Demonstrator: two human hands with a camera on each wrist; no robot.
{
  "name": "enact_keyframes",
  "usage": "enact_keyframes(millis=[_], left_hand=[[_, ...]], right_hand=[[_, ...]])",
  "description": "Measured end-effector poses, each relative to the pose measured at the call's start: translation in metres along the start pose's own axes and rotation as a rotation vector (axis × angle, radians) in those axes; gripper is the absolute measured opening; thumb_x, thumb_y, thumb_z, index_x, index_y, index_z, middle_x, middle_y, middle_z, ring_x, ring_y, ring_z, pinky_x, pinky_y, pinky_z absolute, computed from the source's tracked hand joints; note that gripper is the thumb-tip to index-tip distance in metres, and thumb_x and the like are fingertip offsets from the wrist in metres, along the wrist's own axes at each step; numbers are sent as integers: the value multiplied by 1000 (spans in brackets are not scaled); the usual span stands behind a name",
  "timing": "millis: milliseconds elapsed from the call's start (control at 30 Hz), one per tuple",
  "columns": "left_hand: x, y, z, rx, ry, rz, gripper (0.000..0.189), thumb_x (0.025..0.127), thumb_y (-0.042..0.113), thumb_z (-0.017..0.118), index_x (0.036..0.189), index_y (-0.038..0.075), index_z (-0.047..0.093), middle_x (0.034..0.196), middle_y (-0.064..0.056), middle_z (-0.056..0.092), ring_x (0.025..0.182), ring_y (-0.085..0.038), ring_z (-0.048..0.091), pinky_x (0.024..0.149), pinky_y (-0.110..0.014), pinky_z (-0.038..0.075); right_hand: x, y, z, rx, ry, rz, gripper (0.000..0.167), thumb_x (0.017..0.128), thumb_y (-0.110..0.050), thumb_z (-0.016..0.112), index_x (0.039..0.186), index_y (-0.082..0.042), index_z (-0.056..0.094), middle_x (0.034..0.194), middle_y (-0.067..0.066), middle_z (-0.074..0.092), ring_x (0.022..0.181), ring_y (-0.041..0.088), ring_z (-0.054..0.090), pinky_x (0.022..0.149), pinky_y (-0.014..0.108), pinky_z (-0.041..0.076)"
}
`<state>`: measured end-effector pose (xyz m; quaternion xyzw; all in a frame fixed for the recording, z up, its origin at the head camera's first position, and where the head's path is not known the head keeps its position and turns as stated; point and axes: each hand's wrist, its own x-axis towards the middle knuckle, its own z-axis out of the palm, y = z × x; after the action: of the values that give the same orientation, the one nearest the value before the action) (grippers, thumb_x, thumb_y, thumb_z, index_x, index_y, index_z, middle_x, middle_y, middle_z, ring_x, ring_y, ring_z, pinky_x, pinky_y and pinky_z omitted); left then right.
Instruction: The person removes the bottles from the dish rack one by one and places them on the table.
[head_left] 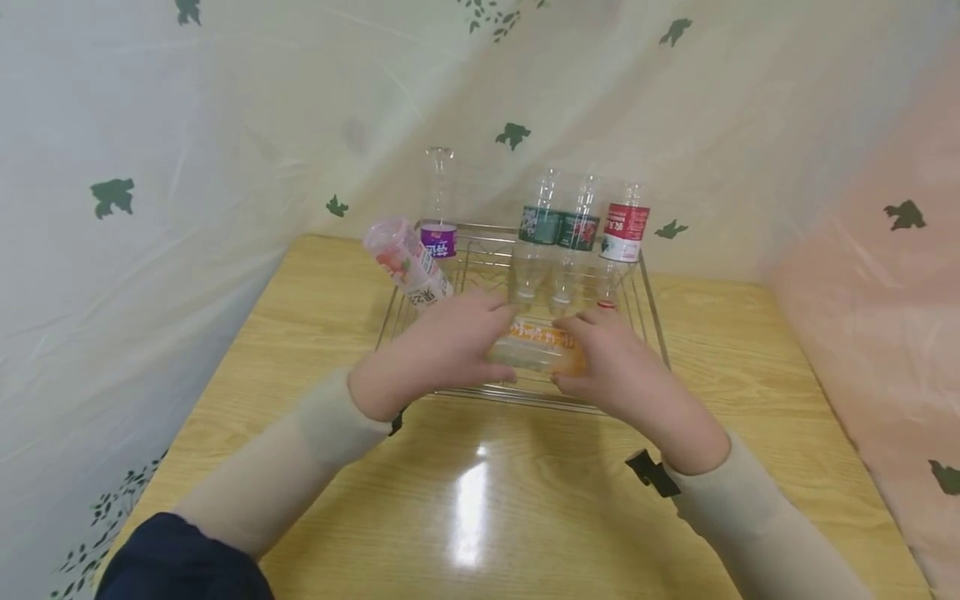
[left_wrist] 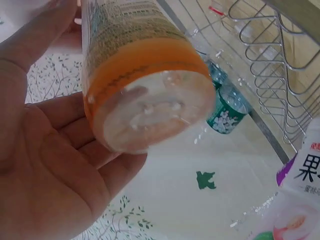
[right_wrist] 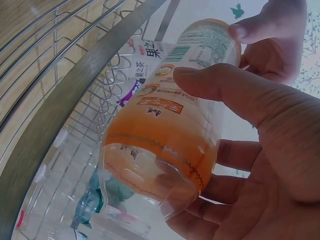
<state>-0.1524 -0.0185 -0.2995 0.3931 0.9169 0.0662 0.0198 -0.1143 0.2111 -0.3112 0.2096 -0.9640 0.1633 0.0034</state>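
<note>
Wood-grain table [head_left: 360,508] in front. Left hand [head_left: 438,342] and right hand [head_left: 618,358] hold the orange-labelled bottle [head_left: 534,354] between them, one at each end, bottle lying sideways over the near part of the wire rack [right_wrist: 50,127]. Right thumb on label, fingers curled beneath; left thumb and fingers around the other end. Bottle touching rack: can't tell. Pink bottle [head_left: 405,262] tilted, near left hand. Behind: purple-labelled bottle [head_left: 438,240] at left; two green-labelled bottles [head_left: 538,225] and red-and-white-labelled bottle [head_left: 624,232], cap-down, at right. Leaf-print curtain [head_left: 262,108] farthest.
</note>
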Motion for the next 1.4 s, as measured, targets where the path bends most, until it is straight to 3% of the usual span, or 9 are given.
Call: enact_keyframes(millis=[133, 567, 1033, 1400], left_hand=[[5, 6, 3, 40, -25, -17, 80, 82, 52, 82, 140, 3, 57, 125, -7, 65, 112, -22, 59, 96, -35, 52], [13, 18, 9, 92, -99, -101, 66, 81, 44, 86, 131, 6, 64, 124, -8, 64, 112, -25, 58, 97, -39, 51], [9, 18, 12, 98, -46, -68, 56, 82, 36, 87, 124, 4, 66, 111, -6, 66, 102, -22, 59, 94, -35, 52], [2, 13, 14, 73, -21, -98, 54, 83, 40, 86, 118, 4, 66, 108, -5, 66, 102, -21, 60, 90, -32, 54]], right_hand=[[1, -2, 2, -20, 1, -1, 64, 77, -20, 87, 132, 1, 63, 120, 15, 63, 105, 32, 57, 91, 51, 52], [2, -8, 4, -27, 2, -6, 63, 78, -22, 89, 131, 0, 64, 123, 14, 63, 111, 33, 56, 95, 52, 51], [1, -7, 6, -39, 13, -24, 63, 78, -24, 90, 131, -1, 64, 122, 14, 64, 113, 34, 56, 96, 53, 51], [-6, 1, -2, 83, 60, -49, 88, 80, -37, 88, 151, -6, 47, 150, 14, 48, 136, 38, 44, 105, 58, 44]])
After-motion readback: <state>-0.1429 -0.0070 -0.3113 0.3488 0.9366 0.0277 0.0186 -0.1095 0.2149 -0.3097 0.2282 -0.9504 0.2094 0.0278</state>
